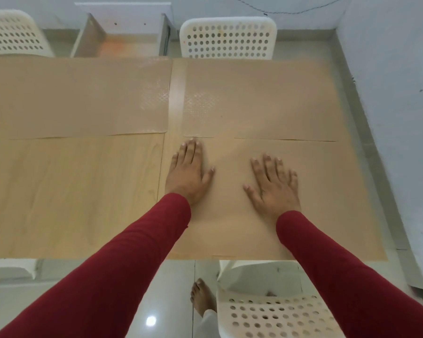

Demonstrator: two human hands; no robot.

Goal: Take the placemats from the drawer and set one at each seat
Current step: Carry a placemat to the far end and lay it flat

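The near right placemat (266, 228) lies flat on the wooden table (71, 191), its near edge at the table's edge in front of the near right chair (274, 311). Both hands press down on it. The left hand (187, 174) lies palm down near the mat's left edge, fingers straight and close together, thumb spread to the right. The right hand (274, 186) lies palm down beside it, apart from the left, fingers straight and slightly fanned. Neither hand grips anything.

Two more mats sit at the far side: the far right placemat (261, 98), just beyond the near one (their edges meet or nearly meet; the blur makes it hard to say which), and the far left placemat (83, 98), with a strip of bare table between the two. The near left part of the table shows bare wood.

Past the table stands the open drawer (122, 37), with something orange and indistinct inside. White perforated chairs stand behind the far mats: the far right chair (227, 37) and the far left chair (12, 32). Red sleeves (122, 264) cover both arms, and a bare foot (202, 296) rests on the glossy floor beside the near right chair.
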